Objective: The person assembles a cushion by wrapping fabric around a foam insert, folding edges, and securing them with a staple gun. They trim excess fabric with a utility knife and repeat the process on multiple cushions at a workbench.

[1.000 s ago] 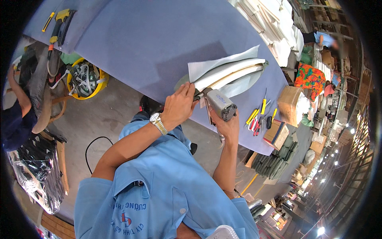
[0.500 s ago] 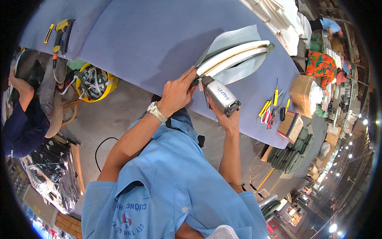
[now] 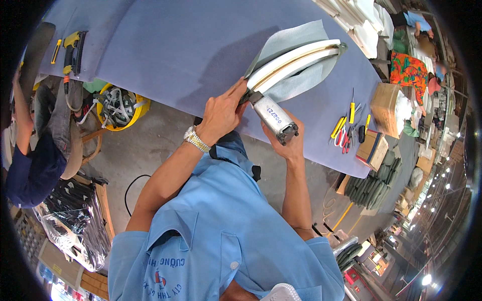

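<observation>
Light-blue shirt nearest. Left hand, watch on wrist: fingers close together, holding near end of curved white-edged panel. Right hand: fingers wrapped around grip of silver power stapler, nose at panel's near end; contact there, can't tell. Panel is raised over near side of blue-grey table, grey fabric flaps spread on both sides. Yellow bucket below table edge, straps inside. On table, right: yellow-handled screwdriver, other hand tools, small open box. Left: yellow-black gun, yellow cutter beside it. Co-worker in navy far left. Beyond table, right: cardboard box, orange patterned cloth, person in blue.
</observation>
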{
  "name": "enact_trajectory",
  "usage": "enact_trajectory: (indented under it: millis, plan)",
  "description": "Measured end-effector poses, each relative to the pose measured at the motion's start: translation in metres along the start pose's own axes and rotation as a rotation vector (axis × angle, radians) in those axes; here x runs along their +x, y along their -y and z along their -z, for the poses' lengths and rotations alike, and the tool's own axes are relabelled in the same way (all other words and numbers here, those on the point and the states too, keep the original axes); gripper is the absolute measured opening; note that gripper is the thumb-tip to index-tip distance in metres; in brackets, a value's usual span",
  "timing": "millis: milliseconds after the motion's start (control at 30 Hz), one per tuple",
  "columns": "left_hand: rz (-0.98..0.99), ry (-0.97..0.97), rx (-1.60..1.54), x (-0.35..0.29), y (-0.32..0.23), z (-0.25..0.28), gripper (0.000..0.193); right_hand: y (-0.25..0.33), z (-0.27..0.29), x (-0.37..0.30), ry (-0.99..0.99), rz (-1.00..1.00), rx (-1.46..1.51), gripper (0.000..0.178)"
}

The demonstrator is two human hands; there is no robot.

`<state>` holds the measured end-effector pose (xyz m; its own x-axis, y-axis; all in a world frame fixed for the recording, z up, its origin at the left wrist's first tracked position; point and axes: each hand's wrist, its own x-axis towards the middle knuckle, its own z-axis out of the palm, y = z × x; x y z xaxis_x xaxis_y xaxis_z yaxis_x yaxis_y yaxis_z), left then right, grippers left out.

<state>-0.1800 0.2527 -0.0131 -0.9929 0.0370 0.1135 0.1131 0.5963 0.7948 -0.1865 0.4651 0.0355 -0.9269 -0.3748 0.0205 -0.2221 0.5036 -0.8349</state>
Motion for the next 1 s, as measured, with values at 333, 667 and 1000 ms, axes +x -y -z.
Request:
enact_trajectory:
  millis: [333,667,1000]
  plan:
    - [-0.016,0.0,0.008,-0.01,-0.007,-0.007,0.058,-0.002,0.008,-0.002,0.057,-0.069,0.018,0.041]
    - [0.015,-0.008,0.035,-0.019,-0.006,-0.014,0.059,0.014,-0.003,-0.004,0.085,-0.194,0.022,0.039]
    - [0.101,-0.187,-0.142,-0.021,0.013,-0.022,0.059,0.003,-0.014,0.002,0.06,-0.213,0.001,0.036]
